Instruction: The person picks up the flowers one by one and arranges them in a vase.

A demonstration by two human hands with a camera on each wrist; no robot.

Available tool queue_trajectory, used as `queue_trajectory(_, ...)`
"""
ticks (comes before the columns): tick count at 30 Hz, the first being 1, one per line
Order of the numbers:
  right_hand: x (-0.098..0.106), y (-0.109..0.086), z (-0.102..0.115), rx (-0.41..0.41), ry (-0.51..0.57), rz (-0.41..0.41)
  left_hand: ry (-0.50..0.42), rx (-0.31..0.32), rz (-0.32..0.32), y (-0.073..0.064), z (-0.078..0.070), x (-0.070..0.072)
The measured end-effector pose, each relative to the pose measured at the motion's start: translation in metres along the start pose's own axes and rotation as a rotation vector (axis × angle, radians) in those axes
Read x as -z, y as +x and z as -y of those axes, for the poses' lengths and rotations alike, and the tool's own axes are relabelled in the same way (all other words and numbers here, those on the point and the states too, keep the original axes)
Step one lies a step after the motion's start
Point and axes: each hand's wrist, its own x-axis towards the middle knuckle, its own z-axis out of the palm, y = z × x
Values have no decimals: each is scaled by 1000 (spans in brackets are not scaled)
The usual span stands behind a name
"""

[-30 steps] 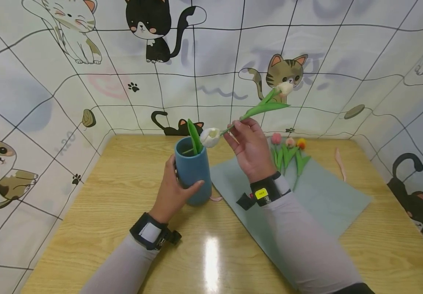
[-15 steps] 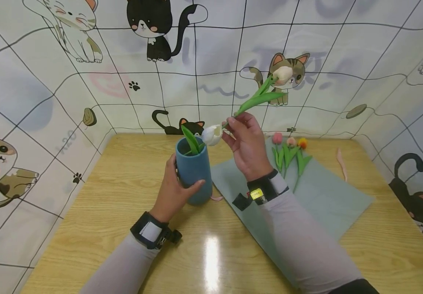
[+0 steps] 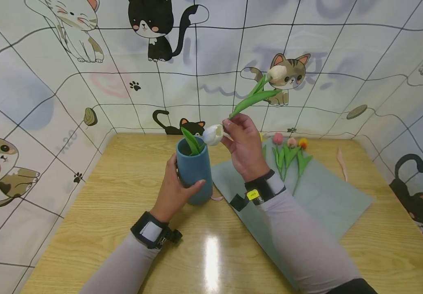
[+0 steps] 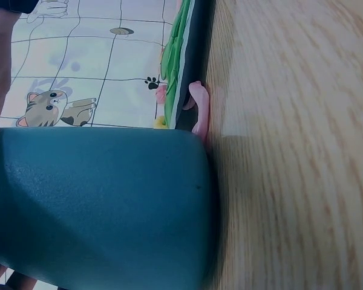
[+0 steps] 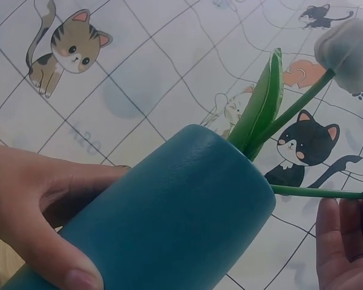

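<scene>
- Head view: the left hand point(image 3: 176, 188) is gripping a matte blue cylindrical vase point(image 3: 194, 175), fingers and thumb curling round its side; the vase is resting on the pale wood-grain table point(image 3: 105, 220).
- A white-bloomed artificial tulip point(image 3: 213, 134) is standing in the vase, its bloom leaning past the rim toward the right hand point(image 3: 246, 151).
- The right hand is pinching the thin green stem of a cream-bloomed artificial tulip point(image 3: 254, 99), whose bloom is pointing up and rightward.
- Right wrist view: that stem is reaching the vase's rim; whether it is entering is unclear.
- Three pink-to-orange tulips point(image 3: 287, 155) are lying on a grey-blue sheet point(image 3: 328, 200).
</scene>
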Motion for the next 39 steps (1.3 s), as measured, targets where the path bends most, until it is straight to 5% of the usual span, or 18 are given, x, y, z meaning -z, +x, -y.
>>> queue_trajectory(13,-2,1,-3,125,-105,-24,-2,4,4,0,1,0)
queue_trajectory(25,-5,-4,-13,82,-238,48,-6,-10,0,1,0,0)
queue_trajectory(33,-8,-6,-22,71,-441,0,3,-18,-7,1,1,-1)
queue_trajectory(39,-8,-9,-27,79,-505,36,12,-29,-13,0,0,0)
